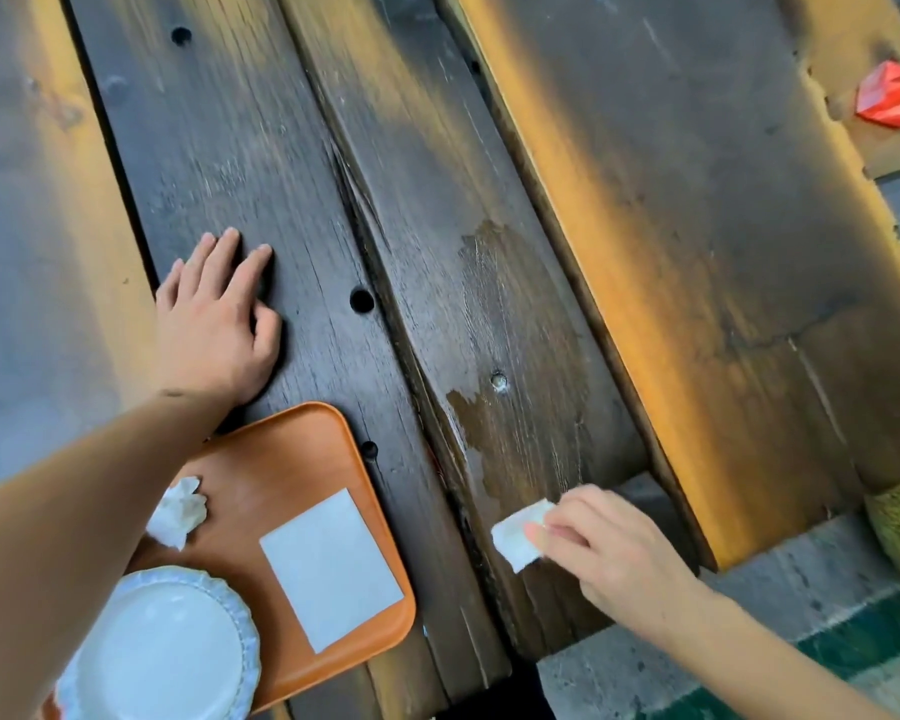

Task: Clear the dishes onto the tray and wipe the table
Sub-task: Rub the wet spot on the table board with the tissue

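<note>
Pinching a folded white napkin (520,535) between its fingers (541,532), the right hand (614,558) sits just below the wet patch (494,433) on the tabletop (281,148); the patch's long axis runs up-left, away from it. The left hand (214,319) lies flat with fingers spread, beside the tray (292,449).

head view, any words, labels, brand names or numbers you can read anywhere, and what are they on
None can be read.
White card on the orange tray: blank on the side that shows.
White plate: no print visible.
Red packet at the far right: creased and blurred, no text legible.
Folded tissue in the right hand: plain.
</note>
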`<state>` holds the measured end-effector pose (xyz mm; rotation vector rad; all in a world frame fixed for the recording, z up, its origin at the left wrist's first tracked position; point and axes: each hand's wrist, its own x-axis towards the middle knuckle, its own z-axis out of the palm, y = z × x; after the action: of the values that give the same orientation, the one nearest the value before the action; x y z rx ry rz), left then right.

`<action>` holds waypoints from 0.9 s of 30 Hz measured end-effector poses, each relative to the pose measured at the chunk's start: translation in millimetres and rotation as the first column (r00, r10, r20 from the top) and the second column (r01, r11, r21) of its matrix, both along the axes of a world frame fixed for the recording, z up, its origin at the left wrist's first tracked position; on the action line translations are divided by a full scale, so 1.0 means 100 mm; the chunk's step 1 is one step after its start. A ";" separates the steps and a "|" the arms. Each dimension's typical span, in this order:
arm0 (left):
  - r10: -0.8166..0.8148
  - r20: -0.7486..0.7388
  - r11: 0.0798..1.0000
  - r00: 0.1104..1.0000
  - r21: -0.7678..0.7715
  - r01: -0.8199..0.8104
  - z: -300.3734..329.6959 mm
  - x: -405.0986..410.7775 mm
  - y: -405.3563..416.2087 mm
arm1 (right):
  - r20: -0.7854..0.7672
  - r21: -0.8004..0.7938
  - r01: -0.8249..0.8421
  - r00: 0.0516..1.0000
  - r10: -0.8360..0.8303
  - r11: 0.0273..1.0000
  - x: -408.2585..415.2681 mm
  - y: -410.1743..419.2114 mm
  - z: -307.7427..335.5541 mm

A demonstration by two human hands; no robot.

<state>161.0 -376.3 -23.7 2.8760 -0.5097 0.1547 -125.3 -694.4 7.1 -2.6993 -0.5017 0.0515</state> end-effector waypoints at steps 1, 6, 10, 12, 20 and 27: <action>-0.001 -0.001 1.000 1.000 -0.001 0.001 0.00 0.00 0.00 | 0.029 0.016 0.019 0.999 -0.019 1.000 0.18 -0.03 -0.01; 0.003 -0.003 1.000 1.000 0.002 -0.003 -0.01 0.01 0.00 | 0.206 -0.048 0.243 0.952 -0.228 0.969 1.63 -0.37 -0.06; 0.002 0.009 1.000 1.000 0.010 -0.002 -0.03 0.02 0.01 | 0.172 -0.078 0.394 0.910 -0.377 0.916 2.72 -0.37 -0.08; 0.001 0.014 1.000 1.000 0.007 -0.001 -0.04 0.02 0.01 | 0.133 -0.075 0.395 0.914 -0.383 0.916 2.87 -0.31 -0.08; -0.005 0.020 1.000 1.000 -0.002 0.005 -0.02 0.03 0.01 | 0.008 -0.079 0.433 0.901 -0.433 0.898 0.88 -0.31 0.13; -0.004 0.017 1.000 1.000 0.001 0.004 -0.03 0.03 0.02 | -0.508 -0.177 0.488 0.698 -0.504 0.855 -0.69 0.32 0.37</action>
<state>163.6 -374.0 -26.6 2.8768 -0.5189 0.1789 -194.4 -662.0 44.2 -2.5798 0.4136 0.6524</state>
